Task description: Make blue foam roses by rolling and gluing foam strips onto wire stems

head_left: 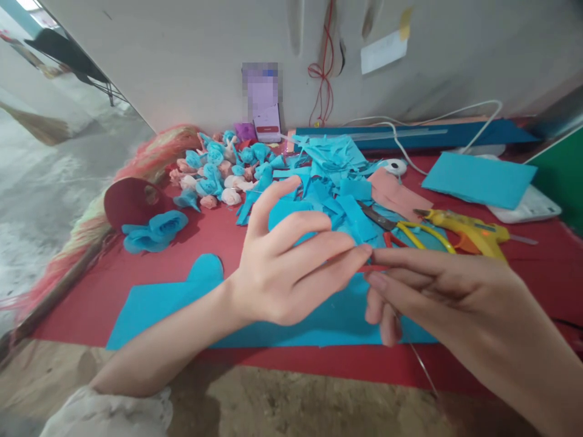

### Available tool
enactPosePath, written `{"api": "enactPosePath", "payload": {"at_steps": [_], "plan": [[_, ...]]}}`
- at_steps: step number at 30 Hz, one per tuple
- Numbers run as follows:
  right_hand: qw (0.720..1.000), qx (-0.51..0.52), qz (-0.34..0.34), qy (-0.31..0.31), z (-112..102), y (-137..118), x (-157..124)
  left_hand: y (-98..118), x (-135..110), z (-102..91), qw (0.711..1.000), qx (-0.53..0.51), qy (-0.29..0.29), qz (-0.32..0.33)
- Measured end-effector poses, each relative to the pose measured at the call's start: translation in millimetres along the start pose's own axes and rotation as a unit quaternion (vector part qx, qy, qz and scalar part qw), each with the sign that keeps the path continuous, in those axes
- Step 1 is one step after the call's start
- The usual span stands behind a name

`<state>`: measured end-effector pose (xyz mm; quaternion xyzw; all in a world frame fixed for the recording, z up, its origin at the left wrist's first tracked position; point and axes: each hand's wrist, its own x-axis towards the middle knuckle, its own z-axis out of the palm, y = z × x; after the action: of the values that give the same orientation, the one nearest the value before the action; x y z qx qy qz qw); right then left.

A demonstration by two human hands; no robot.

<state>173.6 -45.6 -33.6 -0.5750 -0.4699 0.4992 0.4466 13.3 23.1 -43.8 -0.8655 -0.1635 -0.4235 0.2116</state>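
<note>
Your left hand (282, 273) and right hand (455, 297) both pinch a red strip (374, 267), each grip closed on it, raised above the blue sheet (159, 309) so the wire (421, 364) hangs free.

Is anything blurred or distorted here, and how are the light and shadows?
Head view: soft, even light, faint shadows under the left hand and right hand pinching a thin red strip. Head view: the wide lens bends the edges of the red table. Head view: a pixelated purple patch sits against the white wall; the yellow glue gun looks sharp.
</note>
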Motion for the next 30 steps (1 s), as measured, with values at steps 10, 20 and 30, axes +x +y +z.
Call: {"api": "enactPosePath", "payload": {"at_steps": [10,20,30], "plan": [[0.998,0.033,0.038,-0.027,-3.1,-0.2,7.2,-1.0,1.8,1.4,1.0,0.013,-0.001,0.028],[0.99,0.103,0.071,-0.062,-4.9,2.6,8.5,-1.2,6.1,-7.6,0.997,0.024,-0.02,0.074],[0.991,0.087,0.073,-0.076,-7.3,1.2,7.6,-2.2,-0.4,-0.3,1.0,-0.017,0.018,-0.015]]}}
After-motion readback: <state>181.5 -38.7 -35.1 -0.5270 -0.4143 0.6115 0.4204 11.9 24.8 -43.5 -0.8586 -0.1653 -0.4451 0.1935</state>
